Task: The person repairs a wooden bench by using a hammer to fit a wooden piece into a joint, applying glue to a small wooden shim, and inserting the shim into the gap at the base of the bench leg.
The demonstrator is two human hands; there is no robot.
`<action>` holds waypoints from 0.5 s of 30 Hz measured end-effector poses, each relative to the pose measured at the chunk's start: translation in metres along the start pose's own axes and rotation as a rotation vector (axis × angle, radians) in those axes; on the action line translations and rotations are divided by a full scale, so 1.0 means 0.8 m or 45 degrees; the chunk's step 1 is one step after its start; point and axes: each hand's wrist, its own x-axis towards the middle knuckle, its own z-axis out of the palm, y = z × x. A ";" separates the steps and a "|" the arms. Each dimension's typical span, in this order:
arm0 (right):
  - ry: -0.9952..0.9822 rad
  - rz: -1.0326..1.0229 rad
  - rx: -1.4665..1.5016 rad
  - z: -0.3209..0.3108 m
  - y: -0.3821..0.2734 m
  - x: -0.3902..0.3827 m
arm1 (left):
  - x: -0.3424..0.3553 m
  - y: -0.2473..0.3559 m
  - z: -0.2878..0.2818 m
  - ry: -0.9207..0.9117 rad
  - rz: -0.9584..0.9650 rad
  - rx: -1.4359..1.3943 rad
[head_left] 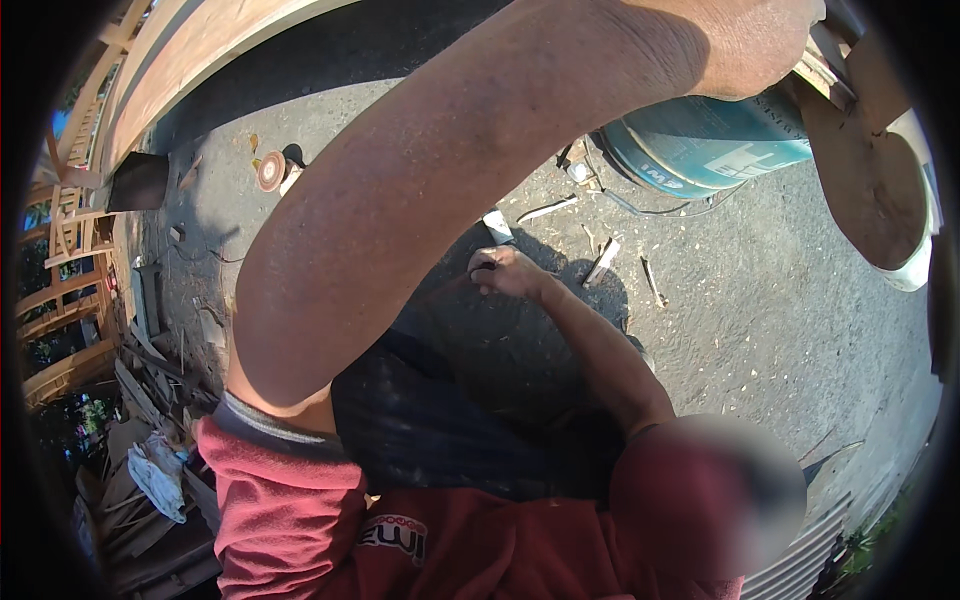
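My left forearm crosses the view diagonally, with my left hand [750,45] high at the upper right beside a wooden piece [822,75], above a teal drum [715,150]; its fingers are mostly hidden at the rim. Lower, near the middle, my right hand [508,272] is curled around something small and dark that I cannot make out, over shaded ground. A short pale piece [497,226] lies just above it, and thin wood scraps [602,262] lie to its right.
A timber beam [200,40] and wooden framework [70,370] border the left. Debris with white plastic [155,470] lies lower left. A white-rimmed container [905,270] is at right, a round reddish object [270,170] on the concrete [730,320], corrugated metal [800,565] lower right.
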 end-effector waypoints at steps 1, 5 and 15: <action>0.014 0.050 0.135 -0.017 0.002 -0.008 | 0.001 0.001 0.000 0.005 0.009 -0.018; 0.163 -0.042 0.354 -0.045 0.011 -0.022 | 0.007 0.006 0.001 -0.029 -0.009 -0.027; 0.580 1.002 -1.021 -0.153 0.018 -0.120 | 0.011 -0.005 -0.008 -0.134 -0.206 -0.025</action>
